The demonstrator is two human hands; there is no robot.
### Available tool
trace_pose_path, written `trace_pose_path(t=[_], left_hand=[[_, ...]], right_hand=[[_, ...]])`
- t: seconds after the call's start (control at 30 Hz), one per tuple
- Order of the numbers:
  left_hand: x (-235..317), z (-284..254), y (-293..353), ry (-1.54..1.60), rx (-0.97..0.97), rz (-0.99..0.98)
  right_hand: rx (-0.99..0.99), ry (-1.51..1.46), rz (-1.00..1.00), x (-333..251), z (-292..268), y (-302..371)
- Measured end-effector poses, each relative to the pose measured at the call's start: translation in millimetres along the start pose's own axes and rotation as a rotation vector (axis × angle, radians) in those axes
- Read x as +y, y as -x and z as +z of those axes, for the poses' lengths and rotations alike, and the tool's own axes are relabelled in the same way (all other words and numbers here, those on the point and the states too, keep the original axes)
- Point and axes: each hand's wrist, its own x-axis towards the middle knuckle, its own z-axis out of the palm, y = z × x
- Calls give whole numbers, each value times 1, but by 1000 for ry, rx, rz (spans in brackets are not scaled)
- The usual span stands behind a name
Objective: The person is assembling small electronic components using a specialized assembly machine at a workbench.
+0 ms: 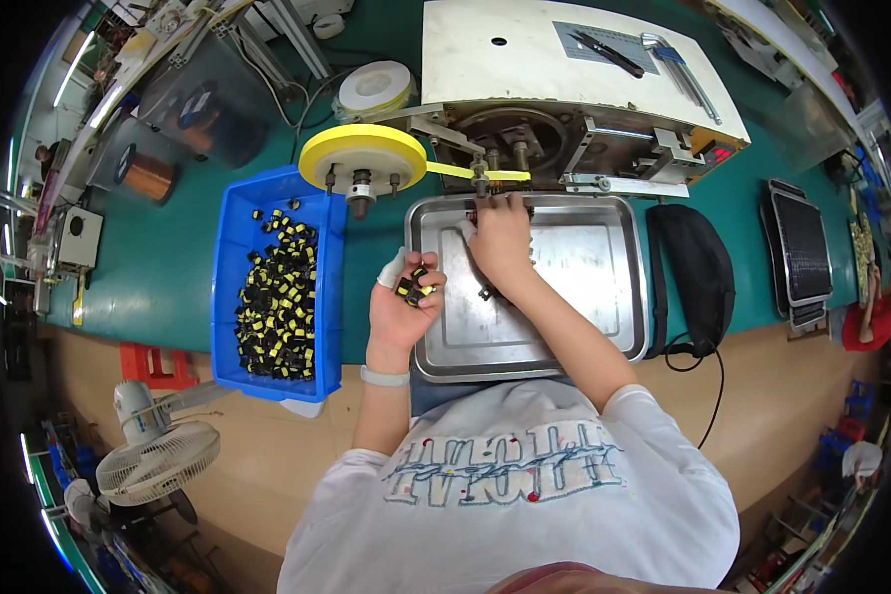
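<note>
Lettering [505, 470] on shirt [584, 530]; machine display [720, 153] unclear

Your left hand [396, 319] cradles a few black-and-yellow parts [413, 291] at the left edge of the metal tray [584, 287], near the blue bin [329, 297] of similar pieces. Your right hand [501, 243] reaches over the tray's far edge, just below the yellow tape [509, 176].
</note>
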Motion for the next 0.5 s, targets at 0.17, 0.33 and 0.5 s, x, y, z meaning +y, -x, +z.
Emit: trace_pose_path(t=[0.17, 0.33, 0.5], left_hand=[[1, 10, -5, -11, 22, 10], [2, 15, -33, -81, 22, 5], [-13, 23, -89, -213, 53, -82]], right_hand=[[-10, 165, -51, 1, 28, -2], [135, -150, -42, 1, -3, 16], [114, -754, 381, 34, -44, 38]])
